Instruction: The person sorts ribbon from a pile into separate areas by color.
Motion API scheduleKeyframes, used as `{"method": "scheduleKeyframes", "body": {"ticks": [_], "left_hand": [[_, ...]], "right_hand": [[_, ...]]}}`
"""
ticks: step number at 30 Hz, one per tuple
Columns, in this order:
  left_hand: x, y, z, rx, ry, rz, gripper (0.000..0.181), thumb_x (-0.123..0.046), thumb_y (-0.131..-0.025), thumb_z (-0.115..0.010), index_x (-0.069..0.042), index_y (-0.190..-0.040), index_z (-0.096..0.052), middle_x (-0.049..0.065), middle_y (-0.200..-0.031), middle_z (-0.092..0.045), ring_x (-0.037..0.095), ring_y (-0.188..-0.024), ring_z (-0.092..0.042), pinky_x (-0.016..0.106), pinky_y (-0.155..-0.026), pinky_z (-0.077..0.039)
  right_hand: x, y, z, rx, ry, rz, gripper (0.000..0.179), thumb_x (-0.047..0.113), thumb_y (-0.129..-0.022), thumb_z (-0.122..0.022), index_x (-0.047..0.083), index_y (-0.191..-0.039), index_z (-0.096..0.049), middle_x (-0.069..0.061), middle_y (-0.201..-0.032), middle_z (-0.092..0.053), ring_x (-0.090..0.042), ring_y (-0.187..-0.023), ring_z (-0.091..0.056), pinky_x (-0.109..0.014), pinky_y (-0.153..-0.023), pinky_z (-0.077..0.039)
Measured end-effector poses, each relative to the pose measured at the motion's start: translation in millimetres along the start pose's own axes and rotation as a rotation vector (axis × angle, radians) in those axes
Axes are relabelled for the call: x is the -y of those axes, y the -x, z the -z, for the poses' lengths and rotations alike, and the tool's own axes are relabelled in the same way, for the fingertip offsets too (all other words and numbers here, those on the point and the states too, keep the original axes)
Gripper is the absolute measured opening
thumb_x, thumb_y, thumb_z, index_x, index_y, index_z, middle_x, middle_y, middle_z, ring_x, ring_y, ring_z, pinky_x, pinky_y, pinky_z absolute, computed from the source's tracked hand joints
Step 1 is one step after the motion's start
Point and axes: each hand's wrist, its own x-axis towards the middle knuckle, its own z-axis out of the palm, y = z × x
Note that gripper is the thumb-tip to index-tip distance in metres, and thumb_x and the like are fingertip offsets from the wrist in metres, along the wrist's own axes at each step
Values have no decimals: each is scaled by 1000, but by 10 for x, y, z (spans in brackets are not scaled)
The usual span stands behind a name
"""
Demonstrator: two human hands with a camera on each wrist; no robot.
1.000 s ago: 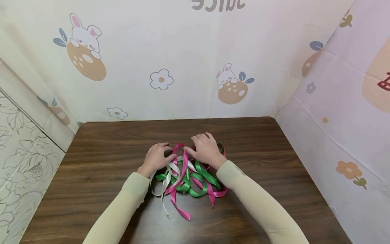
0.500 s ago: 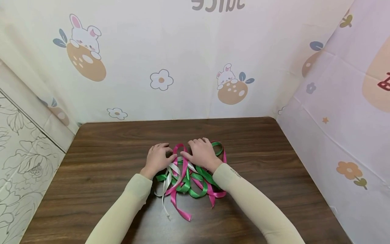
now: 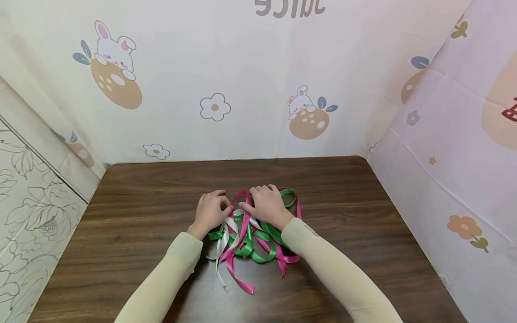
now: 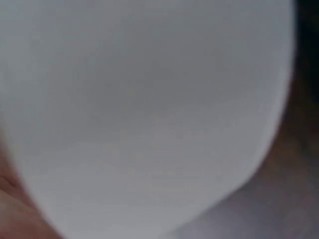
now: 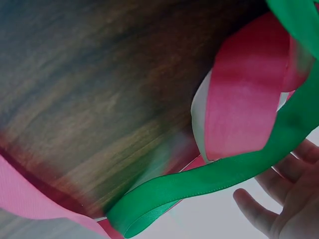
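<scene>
A tangle of pink, green and white satin ribbons lies on the dark wood table. My left hand [image 3: 210, 211] is at its left side, pinching the left side of a pink ribbon [image 3: 244, 226] loop between thumb and forefinger. Across the loop, my right hand [image 3: 266, 204] lies over the pile with its thumb stretched to the same ribbon; I cannot tell whether it grips it. In the right wrist view a green ribbon [image 5: 199, 177] crosses in front of a curled pink ribbon [image 5: 241, 99]; fingers show at lower right. A blurred pale surface [image 4: 149, 114] fills most of the left wrist view.
Wood-grain table [image 3: 343, 202] surrounds the pile. Loose ends of pink ribbon [image 3: 241, 282] and white ribbon [image 3: 221, 276] trail towards the near edge. A patterned cloth [image 3: 250, 125] hangs behind the table, and another cloth [image 3: 464, 179] borders its right side.
My right hand has shifted left and slightly nearer, uncovering a green loop behind it. The left thumb and forefinger have closed together, and the pink loop has moved slightly right.
</scene>
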Motion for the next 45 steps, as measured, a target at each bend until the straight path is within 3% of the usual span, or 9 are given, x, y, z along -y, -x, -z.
{"method": "scheduleKeyframes", "body": {"ticks": [5,12,17,28,37,40,43,45], "left_hand": [[-45,8,38,-3,19,-13,14,-25,-94,-76,-15,-85,-75,15,-146,-62,40,-137,-55,67,-122,-27],[-115,13,112,-35,7,-46,12,-23,-92,-75,-16,-82,-75,13,-146,-62,38,-138,-55,67,-122,-27],[-140,22,161,-44,14,-52,11,-21,-91,-76,-14,-83,-75,13,-144,-63,36,-138,-55,65,-123,-27],[-231,64,287,-76,98,-91,7,-16,-88,-75,-13,-85,-70,14,-140,-66,32,-134,-61,63,-125,-25],[-338,79,415,-115,164,-137,4,-12,-89,-74,-12,-87,-70,11,-115,-77,32,-124,-67,56,-126,-28],[-373,96,462,-134,173,-143,5,-11,-90,-75,-12,-88,-71,9,-104,-78,30,-113,-72,52,-126,-31],[-408,121,517,-151,184,-148,3,-10,-90,-75,-10,-91,-73,6,-89,-77,23,-78,-71,49,-123,-37],[-423,140,550,-150,196,-146,3,-9,-91,-75,-9,-94,-74,4,-85,-75,16,-60,-59,43,-106,-53]], "right_hand": [[-13,4,-1,-50,10,4,55,60,-100,-56,10,-119,-69,-8,-113,-76,-27,-108,-71,-51,-112,-46],[-48,10,5,-182,16,10,27,34,-100,-65,8,-105,-70,-8,-95,-76,-25,-92,-73,-50,-104,-52],[-78,42,33,-206,-26,8,16,23,-98,-66,8,-99,-71,-7,-90,-75,-25,-89,-73,-51,-107,-50],[-177,224,202,-321,-128,27,9,18,-95,-70,11,-95,-74,-6,-92,-77,-23,-90,-73,-50,-108,-50],[-204,332,383,-382,-113,54,6,17,-94,-71,12,-94,-74,-3,-90,-76,-21,-87,-72,-48,-106,-51],[-217,358,437,-405,-108,68,6,16,-94,-71,12,-93,-74,-3,-89,-76,-20,-85,-71,-48,-105,-52],[-235,381,489,-431,-105,81,5,15,-93,-71,11,-93,-74,-3,-88,-76,-20,-83,-71,-47,-104,-53],[-251,397,523,-449,-105,85,5,15,-92,-73,10,-93,-73,-3,-87,-76,-20,-82,-71,-47,-103,-53]]}}
